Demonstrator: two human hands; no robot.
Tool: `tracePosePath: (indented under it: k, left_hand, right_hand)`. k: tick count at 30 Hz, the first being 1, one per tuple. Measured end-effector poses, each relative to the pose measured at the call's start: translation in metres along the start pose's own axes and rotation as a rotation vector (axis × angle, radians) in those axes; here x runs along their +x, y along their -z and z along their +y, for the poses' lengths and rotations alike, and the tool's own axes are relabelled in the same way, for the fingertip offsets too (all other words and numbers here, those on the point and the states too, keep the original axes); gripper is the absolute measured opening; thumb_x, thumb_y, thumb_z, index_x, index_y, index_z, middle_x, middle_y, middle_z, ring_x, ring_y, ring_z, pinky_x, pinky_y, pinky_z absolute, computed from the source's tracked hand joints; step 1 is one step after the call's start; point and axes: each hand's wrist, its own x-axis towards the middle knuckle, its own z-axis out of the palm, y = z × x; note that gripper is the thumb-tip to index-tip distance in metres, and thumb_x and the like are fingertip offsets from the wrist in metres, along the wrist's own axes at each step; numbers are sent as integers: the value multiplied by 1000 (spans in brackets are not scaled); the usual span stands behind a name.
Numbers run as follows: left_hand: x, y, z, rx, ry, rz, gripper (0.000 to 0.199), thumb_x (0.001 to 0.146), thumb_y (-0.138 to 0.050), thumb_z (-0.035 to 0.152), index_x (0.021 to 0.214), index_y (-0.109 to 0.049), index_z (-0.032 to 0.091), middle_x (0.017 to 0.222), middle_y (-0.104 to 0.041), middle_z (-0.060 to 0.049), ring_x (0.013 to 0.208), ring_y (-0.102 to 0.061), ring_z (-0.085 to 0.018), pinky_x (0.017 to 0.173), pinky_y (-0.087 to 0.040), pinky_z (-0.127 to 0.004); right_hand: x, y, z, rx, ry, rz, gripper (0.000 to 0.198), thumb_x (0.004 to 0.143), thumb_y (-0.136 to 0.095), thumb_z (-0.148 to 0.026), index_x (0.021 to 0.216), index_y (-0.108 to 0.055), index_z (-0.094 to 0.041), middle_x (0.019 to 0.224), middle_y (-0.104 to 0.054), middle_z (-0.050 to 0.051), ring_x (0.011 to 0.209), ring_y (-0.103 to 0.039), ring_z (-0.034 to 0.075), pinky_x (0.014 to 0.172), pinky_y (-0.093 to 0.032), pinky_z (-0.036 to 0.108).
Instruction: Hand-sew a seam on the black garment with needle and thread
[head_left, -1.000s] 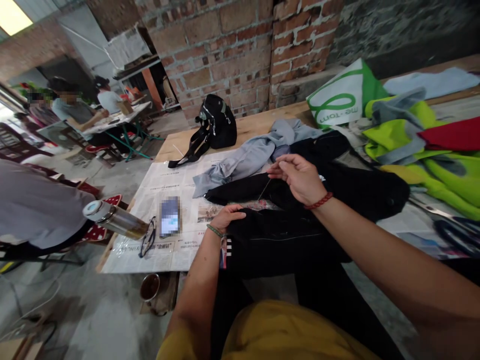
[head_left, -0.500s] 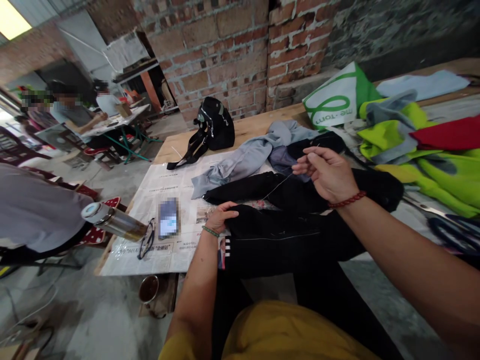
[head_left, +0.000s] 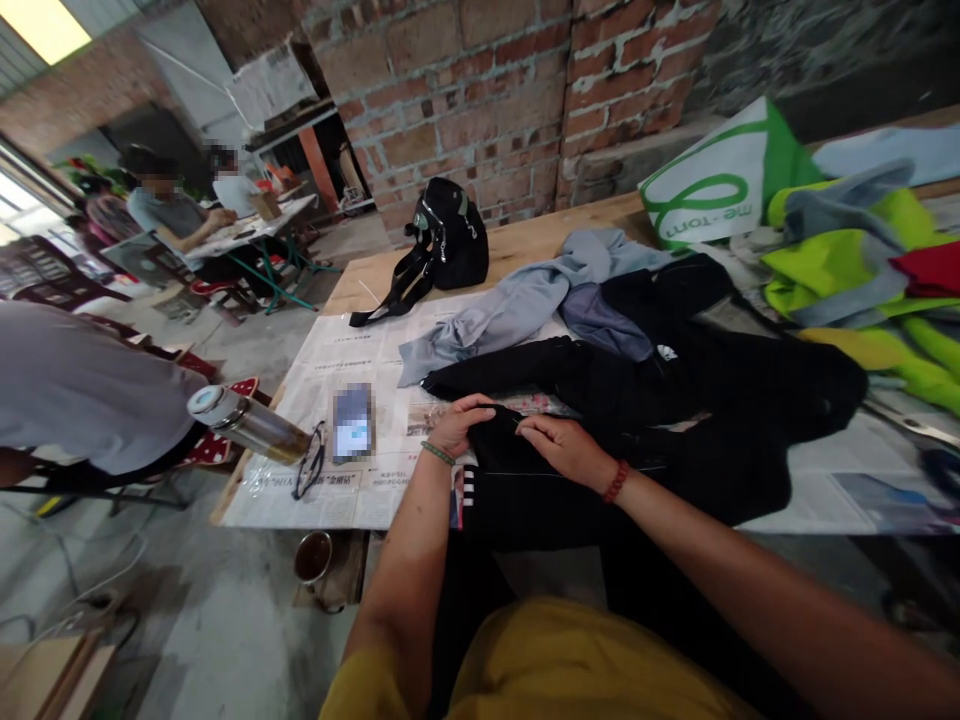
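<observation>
My left hand (head_left: 457, 428) is closed on the edge of a black garment (head_left: 555, 500), thumb on top, near the white stripes at its left end. Close beside it, my right hand (head_left: 571, 455) pinches a sewing needle (head_left: 517, 425) at the cloth; only a thin glint of it shows between the fingertips. A pale line of stitching or thread runs along the black fabric below my hands. The garment spreads to the right across the table's front edge. Just behind it lie a black sleeve (head_left: 502, 372) and a grey-blue cloth (head_left: 517, 300).
Newspaper (head_left: 307, 375) covers the table. A phone (head_left: 352, 422), glasses (head_left: 310, 460) and a tilted flask (head_left: 247, 425) lie left. A black bag (head_left: 450, 235) stands behind. Scissors (head_left: 911, 422), yellow-green clothes (head_left: 832, 265) and a green-white bag (head_left: 720, 185) are right. People sit at left.
My right hand has come down and left from above the garment, where it held a thread drawn out, to the cloth beside my left hand. The view has shifted slightly left.
</observation>
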Motion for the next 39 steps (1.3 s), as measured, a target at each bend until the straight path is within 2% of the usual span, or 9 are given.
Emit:
tracePosePath:
  k: [4, 8, 17, 23, 29, 34, 37, 39]
  left_hand:
    - [1, 0, -2, 53, 7, -65, 33, 57, -78, 31, 81, -63, 14, 65, -61, 3, 54, -53, -7, 56, -41, -20]
    - [1, 0, -2, 85, -29, -68, 33, 60, -77, 33, 83, -62, 14, 66, -60, 3, 55, -52, -6, 56, -40, -18]
    - [0, 0, -1, 119, -24, -45, 35, 58, -78, 34, 83, -64, 14, 66, -61, 3, 56, -53, -6, 58, -40, -19]
    - [1, 2, -1, 135, -41, -66, 32, 57, -79, 32, 80, -67, 14, 74, -65, 1, 63, -56, -8, 64, -42, -22]
    - [0, 0, 1, 200, -57, -71, 31, 57, -78, 33, 79, -69, 13, 76, -66, -1, 65, -56, -10, 66, -43, -23]
    - [3, 1, -2, 280, -145, -45, 27, 55, -79, 31, 74, -72, 14, 79, -68, -2, 74, -60, -13, 76, -44, -27]
    - [6, 1, -5, 347, -174, -71, 24, 55, -79, 30, 73, -73, 15, 80, -69, -3, 80, -60, -15, 81, -44, -28]
    - [6, 1, -7, 381, -162, -108, 24, 56, -77, 29, 76, -74, 16, 80, -70, -3, 77, -60, -14, 77, -45, -26]
  right_hand:
    - [-4, -6, 12, -69, -19, -21, 22, 87, -45, -31, 77, -62, -20, 61, -60, -2, 55, -54, 11, 54, -40, 23]
    - [-9, -8, 11, -98, 7, -38, 23, 88, -44, -31, 78, -60, -19, 64, -60, -1, 57, -55, 11, 56, -38, 23]
    - [-8, -8, 10, -138, -55, -16, 25, 87, -40, -29, 75, -59, -17, 60, -55, 0, 56, -51, 10, 57, -34, 22]
    - [-7, -10, 12, -122, -106, -28, 27, 88, -39, -31, 75, -58, -17, 64, -57, 1, 59, -52, 11, 60, -34, 22]
    - [-6, -12, 13, -169, -126, -51, 26, 88, -37, -30, 76, -56, -17, 60, -53, 1, 56, -49, 11, 57, -31, 22]
    - [-5, -15, 13, -214, -132, -31, 24, 88, -37, -27, 75, -53, -17, 58, -52, 1, 54, -46, 11, 56, -29, 23]
    - [-5, -18, 13, -234, -135, -3, 21, 88, -36, -25, 79, -53, -17, 63, -55, 3, 56, -48, 12, 56, -29, 23]
    - [-5, -20, 13, -252, -148, 15, 20, 87, -36, -23, 79, -53, -17, 63, -56, 3, 55, -48, 12, 56, -28, 23]
